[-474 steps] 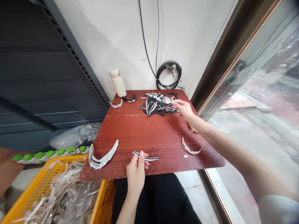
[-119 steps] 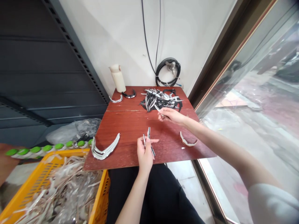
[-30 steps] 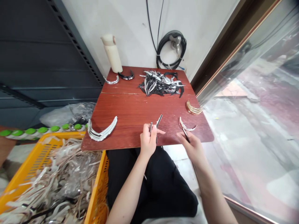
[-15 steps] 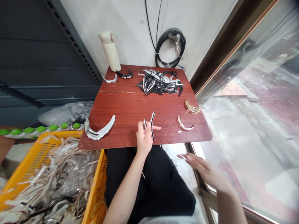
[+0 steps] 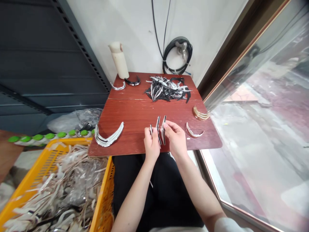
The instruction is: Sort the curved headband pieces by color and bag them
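My left hand (image 5: 152,145) is closed on thin black-and-silver strips (image 5: 158,130) near the front edge of the red-brown table (image 5: 135,112). Just right of it, the fingers of my right hand (image 5: 177,138) pinch another curved black-and-silver strip (image 5: 164,130), held upright beside the first ones. Farther back lies a tangled pile of black and silver strips (image 5: 166,88). A bundle of curved white-silver strips (image 5: 109,139) rests at the front left. On the right are gold curved strips (image 5: 201,114) and a smaller pale curved piece (image 5: 193,133).
A cream bottle (image 5: 120,62) stands at the back left, near a black curved bundle (image 5: 132,82) and a silver one (image 5: 118,87). Left of the table, a yellow crate (image 5: 38,170) holds scrap strips. Glass (image 5: 260,129) borders the right side.
My right hand has come up from below the table's right front edge to beside my left hand, and now pinches a black-and-silver strip. The view has shifted slightly.
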A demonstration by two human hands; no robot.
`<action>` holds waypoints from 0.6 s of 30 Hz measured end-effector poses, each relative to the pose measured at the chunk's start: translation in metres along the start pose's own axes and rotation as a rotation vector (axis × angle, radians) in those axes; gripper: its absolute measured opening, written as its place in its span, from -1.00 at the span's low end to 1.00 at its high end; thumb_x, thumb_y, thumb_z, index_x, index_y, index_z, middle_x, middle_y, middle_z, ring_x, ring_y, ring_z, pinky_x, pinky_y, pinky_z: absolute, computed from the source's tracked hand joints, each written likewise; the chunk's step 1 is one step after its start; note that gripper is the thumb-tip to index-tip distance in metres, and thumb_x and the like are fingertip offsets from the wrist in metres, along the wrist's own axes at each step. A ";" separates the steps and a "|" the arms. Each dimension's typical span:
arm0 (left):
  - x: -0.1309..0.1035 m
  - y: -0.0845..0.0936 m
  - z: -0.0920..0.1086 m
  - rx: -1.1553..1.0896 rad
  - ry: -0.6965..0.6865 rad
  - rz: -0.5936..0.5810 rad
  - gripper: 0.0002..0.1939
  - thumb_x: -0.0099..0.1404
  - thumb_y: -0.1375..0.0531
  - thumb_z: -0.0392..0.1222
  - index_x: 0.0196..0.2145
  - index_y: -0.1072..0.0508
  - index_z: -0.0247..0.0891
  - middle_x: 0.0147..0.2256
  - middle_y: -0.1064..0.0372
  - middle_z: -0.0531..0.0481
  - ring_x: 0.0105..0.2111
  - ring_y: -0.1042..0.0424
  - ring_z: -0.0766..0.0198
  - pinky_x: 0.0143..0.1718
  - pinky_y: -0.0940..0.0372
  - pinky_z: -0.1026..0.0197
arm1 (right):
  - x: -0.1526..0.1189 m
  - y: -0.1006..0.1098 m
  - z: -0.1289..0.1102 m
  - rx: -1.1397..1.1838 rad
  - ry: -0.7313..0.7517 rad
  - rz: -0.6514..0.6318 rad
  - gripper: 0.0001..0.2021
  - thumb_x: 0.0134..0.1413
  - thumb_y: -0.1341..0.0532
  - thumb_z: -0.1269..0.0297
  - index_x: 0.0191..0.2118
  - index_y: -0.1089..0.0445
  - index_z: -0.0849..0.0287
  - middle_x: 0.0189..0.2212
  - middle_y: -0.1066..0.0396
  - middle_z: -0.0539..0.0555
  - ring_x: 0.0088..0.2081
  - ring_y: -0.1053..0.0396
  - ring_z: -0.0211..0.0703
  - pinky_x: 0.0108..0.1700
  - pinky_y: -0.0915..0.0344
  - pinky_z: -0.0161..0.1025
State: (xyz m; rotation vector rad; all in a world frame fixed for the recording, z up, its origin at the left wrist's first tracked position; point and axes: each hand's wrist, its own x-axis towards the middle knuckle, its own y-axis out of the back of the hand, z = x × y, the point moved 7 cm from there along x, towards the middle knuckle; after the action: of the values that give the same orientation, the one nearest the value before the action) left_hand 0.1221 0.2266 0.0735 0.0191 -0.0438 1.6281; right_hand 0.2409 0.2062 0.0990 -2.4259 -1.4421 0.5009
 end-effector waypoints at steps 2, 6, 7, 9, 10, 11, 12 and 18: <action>-0.001 0.000 0.002 0.001 -0.016 0.000 -0.68 0.38 -0.03 0.16 -0.32 -0.23 -0.15 -0.56 -0.24 0.17 -0.63 -0.24 0.38 -0.57 -0.12 0.33 | 0.000 0.000 0.001 0.016 -0.016 0.007 -0.73 -0.12 -0.42 0.14 -0.30 -0.50 0.17 -0.40 -0.48 -0.01 -0.37 -0.41 -0.24 -0.22 -0.37 -0.27; -0.002 0.000 0.004 0.047 -0.035 -0.017 -0.69 0.39 -0.03 0.12 -0.33 -0.22 -0.16 -0.56 -0.22 0.17 -0.59 -0.26 0.37 -0.53 -0.14 0.34 | 0.002 0.000 0.002 -0.039 -0.028 -0.026 -0.73 -0.13 -0.42 0.12 -0.34 -0.50 0.18 -0.42 -0.47 -0.01 -0.40 -0.37 -0.27 -0.29 -0.34 -0.31; -0.002 0.000 0.004 0.057 -0.033 -0.023 -0.70 0.39 -0.03 0.12 -0.34 -0.22 -0.16 -0.56 -0.23 0.16 -0.59 -0.27 0.37 -0.53 -0.14 0.34 | 0.003 -0.001 0.001 -0.079 -0.017 -0.032 -0.73 -0.12 -0.42 0.11 -0.33 -0.50 0.19 -0.44 -0.47 -0.01 -0.42 -0.36 -0.28 -0.32 -0.32 -0.32; -0.002 0.000 0.004 0.057 -0.020 -0.031 -0.70 0.39 -0.02 0.12 -0.34 -0.22 -0.16 -0.55 -0.26 0.15 -0.57 -0.29 0.36 -0.53 -0.14 0.33 | 0.006 -0.002 -0.001 -0.166 0.006 -0.048 -0.73 -0.12 -0.41 0.11 -0.34 -0.51 0.19 -0.48 -0.45 -0.03 -0.46 -0.32 -0.29 -0.35 -0.29 -0.32; -0.002 0.000 0.004 0.050 -0.013 -0.037 -0.70 0.39 -0.02 0.12 -0.33 -0.22 -0.16 -0.54 -0.28 0.13 -0.57 -0.30 0.35 -0.53 -0.14 0.33 | 0.007 -0.003 -0.002 -0.198 0.012 -0.058 -0.73 -0.12 -0.40 0.11 -0.34 -0.51 0.19 -0.50 -0.44 -0.03 -0.47 -0.30 -0.30 -0.36 -0.28 -0.32; -0.002 0.000 0.004 0.043 -0.006 -0.044 -0.70 0.39 -0.02 0.12 -0.33 -0.22 -0.16 -0.53 -0.29 0.12 -0.56 -0.31 0.34 -0.53 -0.15 0.33 | 0.008 -0.003 -0.001 -0.218 0.012 -0.066 -0.73 -0.12 -0.40 0.10 -0.34 -0.51 0.20 -0.51 -0.43 -0.04 -0.48 -0.29 -0.30 -0.36 -0.28 -0.31; -0.001 0.000 0.004 0.037 -0.003 -0.054 -0.70 0.39 -0.03 0.12 -0.33 -0.22 -0.16 -0.53 -0.30 0.12 -0.56 -0.32 0.33 -0.53 -0.15 0.32 | 0.009 -0.003 0.000 -0.228 0.005 -0.072 -0.72 -0.12 -0.40 0.10 -0.34 -0.51 0.20 -0.52 -0.42 -0.04 -0.49 -0.28 -0.30 -0.36 -0.28 -0.31; -0.002 -0.001 0.009 0.025 -0.016 -0.053 -0.71 0.38 -0.05 0.11 -0.34 -0.25 -0.16 -0.54 -0.30 0.13 -0.57 -0.32 0.34 -0.52 -0.16 0.32 | 0.014 -0.005 0.008 -0.228 -0.082 -0.209 -0.67 -0.12 -0.40 0.09 -0.25 -0.53 0.20 -0.56 -0.35 -0.08 -0.55 -0.15 -0.36 -0.47 -0.14 -0.36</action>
State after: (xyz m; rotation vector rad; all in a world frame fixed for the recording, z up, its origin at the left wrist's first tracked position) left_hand 0.1234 0.2243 0.0825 0.0520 -0.0350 1.5756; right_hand 0.2401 0.2212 0.0917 -2.4062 -1.8538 0.4117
